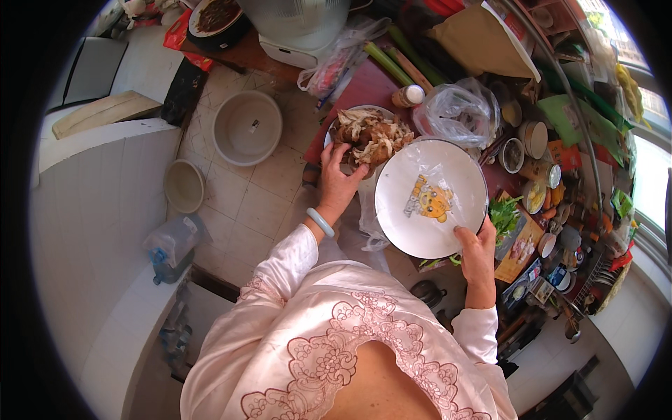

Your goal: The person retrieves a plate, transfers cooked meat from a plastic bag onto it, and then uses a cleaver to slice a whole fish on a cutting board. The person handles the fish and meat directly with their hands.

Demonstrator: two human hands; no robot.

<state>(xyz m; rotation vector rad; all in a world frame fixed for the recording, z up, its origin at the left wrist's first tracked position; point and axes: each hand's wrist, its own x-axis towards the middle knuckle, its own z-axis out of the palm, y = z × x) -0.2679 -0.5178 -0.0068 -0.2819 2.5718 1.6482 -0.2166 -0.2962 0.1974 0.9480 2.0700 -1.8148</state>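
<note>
My right hand (476,252) grips the rim of a white plate (404,210) with a dark edge and a cartoon animal print, thumb on its upper face. The plate is tilted beside a heap of brown, torn pieces of food, perhaps mushrooms or shredded meat (386,131), which fills a round dish (373,109). My left hand (340,176) lies at the near left edge of that heap, fingers bent over the pieces and thumb against them; whether it grips any is hard to tell. A pale bangle (320,222) circles my left wrist.
Behind the food stand a lidded jar (408,96), green stalks (388,63) and a bundled clear plastic bag (457,113). Right of the plate are leafy greens (503,215) and a wooden cutting board (520,252) with chopped pieces. Two basins, one large (248,128) and one smaller (184,186), stand on the tiled floor.
</note>
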